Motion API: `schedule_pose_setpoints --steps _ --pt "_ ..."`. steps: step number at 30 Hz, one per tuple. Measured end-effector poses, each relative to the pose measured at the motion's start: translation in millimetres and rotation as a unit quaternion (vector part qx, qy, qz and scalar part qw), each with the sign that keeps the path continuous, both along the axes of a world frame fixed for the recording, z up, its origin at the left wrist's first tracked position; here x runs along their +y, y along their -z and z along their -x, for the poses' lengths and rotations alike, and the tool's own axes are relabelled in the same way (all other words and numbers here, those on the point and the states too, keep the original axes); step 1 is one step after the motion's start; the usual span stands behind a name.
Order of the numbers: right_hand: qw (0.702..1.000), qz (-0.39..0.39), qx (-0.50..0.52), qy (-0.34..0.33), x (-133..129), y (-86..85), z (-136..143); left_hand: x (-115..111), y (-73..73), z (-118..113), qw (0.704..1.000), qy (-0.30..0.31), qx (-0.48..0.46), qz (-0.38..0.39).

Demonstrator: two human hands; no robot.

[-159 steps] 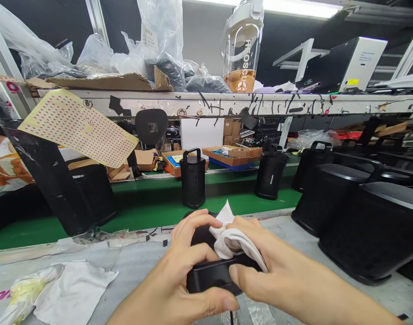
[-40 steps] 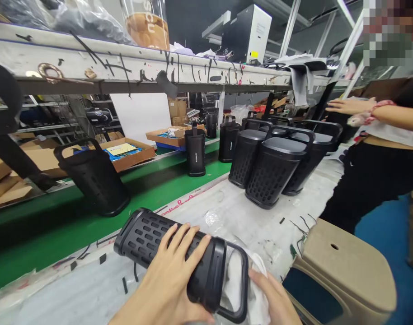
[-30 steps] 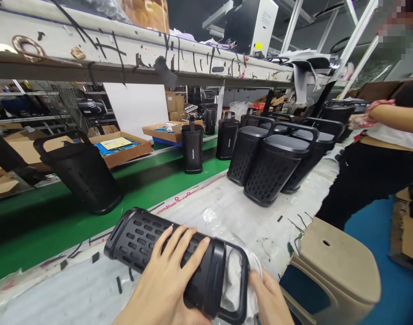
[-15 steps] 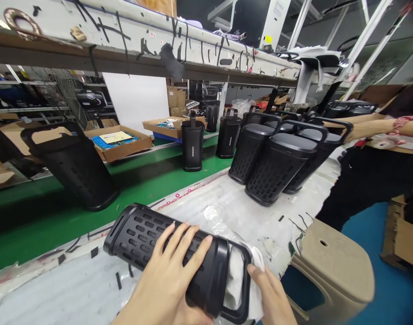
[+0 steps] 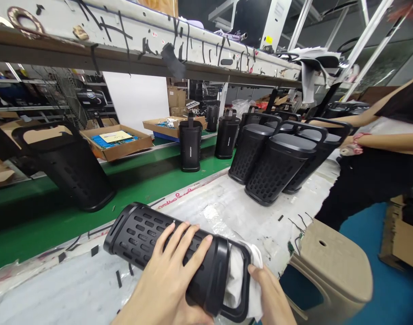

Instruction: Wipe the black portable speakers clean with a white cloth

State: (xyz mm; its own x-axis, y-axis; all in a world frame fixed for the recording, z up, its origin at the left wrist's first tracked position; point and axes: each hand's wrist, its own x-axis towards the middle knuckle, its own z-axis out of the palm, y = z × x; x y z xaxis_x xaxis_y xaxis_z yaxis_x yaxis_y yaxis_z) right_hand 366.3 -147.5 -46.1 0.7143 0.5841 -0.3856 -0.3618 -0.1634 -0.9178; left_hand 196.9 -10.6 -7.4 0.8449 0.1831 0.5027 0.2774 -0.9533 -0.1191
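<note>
A black portable speaker with a slotted grille and a loop handle lies on its side, its handle end toward me on the right. My left hand is wrapped over the middle of its body, fingers spread across the grille and part of the grip hidden underneath. At the handle, my right hand pinches a white cloth against the outer bar, thumb on top. Some of the cloth shows through the handle opening. The fingers beneath the cloth are hidden.
Several like speakers stand on the white work surface and the green conveyor belt. A co-worker's arm reaches in at right. Cardboard trays sit behind the belt. A beige stool stands right; a shelf hangs overhead.
Speakers on the green belt have shifted slightly left. The co-worker's arms have moved near the grouped speakers. My hands and the speaker they hold have barely moved.
</note>
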Motion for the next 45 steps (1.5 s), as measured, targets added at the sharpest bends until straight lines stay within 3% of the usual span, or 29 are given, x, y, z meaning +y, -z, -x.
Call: schedule_pose_setpoints --steps 5,11,22,30,45 --pt "0.999 -0.024 -0.036 -0.023 0.0 0.5 -3.4 -0.9 -0.2 0.2 1.0 0.002 -0.001 0.007" --pt "0.999 -0.023 0.033 0.011 0.4 2.7 -5.3 -1.1 1.4 -1.1 1.0 0.001 -0.011 0.02" --pt "0.998 -0.048 0.03 0.011 -0.4 17.3 -4.8 -0.9 -0.1 0.5 1.0 0.005 -0.006 0.016" --pt "0.999 -0.046 -0.012 -0.012 -1.8 22.8 -0.8 -0.8 -0.6 -0.1 1.0 0.001 0.002 0.021" --pt "0.998 -0.051 0.021 -0.011 -0.4 22.1 -0.6 -3.3 -4.2 0.6 1.0 -0.005 0.004 0.017"
